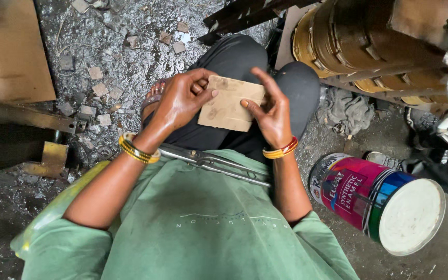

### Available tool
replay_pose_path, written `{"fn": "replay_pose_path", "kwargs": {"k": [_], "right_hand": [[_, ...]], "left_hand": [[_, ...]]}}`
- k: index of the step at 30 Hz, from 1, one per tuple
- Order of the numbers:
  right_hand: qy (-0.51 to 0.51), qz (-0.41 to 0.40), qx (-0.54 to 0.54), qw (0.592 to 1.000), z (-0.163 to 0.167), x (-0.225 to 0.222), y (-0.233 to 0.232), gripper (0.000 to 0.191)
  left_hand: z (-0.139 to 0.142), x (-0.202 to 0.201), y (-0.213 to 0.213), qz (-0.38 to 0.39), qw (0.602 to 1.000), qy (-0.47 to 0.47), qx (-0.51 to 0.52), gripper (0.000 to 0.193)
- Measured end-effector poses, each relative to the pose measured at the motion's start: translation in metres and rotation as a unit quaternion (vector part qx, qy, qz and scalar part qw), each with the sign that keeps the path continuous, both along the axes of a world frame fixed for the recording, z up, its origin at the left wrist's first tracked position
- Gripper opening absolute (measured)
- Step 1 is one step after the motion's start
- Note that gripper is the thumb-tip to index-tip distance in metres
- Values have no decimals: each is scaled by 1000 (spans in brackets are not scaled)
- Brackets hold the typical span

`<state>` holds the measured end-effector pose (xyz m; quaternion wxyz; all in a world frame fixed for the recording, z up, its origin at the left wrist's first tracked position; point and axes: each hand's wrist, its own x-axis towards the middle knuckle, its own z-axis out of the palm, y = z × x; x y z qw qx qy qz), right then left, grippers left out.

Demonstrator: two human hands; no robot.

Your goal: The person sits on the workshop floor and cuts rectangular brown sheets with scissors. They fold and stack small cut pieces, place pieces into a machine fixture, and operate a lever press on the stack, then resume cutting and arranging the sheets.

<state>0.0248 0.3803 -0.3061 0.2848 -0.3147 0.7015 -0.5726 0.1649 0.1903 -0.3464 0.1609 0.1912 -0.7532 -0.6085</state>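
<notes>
Grey, gritty floor point(130, 72) carries small cut scraps point(99, 89) and a tin can point(377, 199) lying on its side at the right. Long metal shears point(213, 163) rest across the lap. Left hand point(182, 98) and right hand point(270, 111) both pinch a tan cardboard piece point(229, 103) above the knees.

Lap crowded: long steel shears point(219, 165) lie across the green shirt hem, just below both wrists. To the right, a colourful tin paint can on its side point(377, 199) blocks the grey floor point(338, 140) near the right elbow; a grey crumpled rag point(344, 111) and stacked brass-coloured metal rings point(348, 39) close off the upper right. To the left, small square metal offcuts point(99, 91) litter the floor; a flat brown board point(9, 49) fills the upper left corner.
</notes>
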Motion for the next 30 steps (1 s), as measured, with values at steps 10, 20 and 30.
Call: {"fn": "replay_pose_path", "kwargs": {"k": [10,20,30], "right_hand": [[152,-9,75,985,-5,-9,-22,42],[193,-21,148,970,-6,-16,-33,30],[469,-60,54,879,-21,13,-32,25]], "left_hand": [[14,-24,-31,-82,989,-126,-13,25],[3,-37,-21,-110,978,-45,-169,28],[-26,-16,-3,-52,926,106,-359,27]]}}
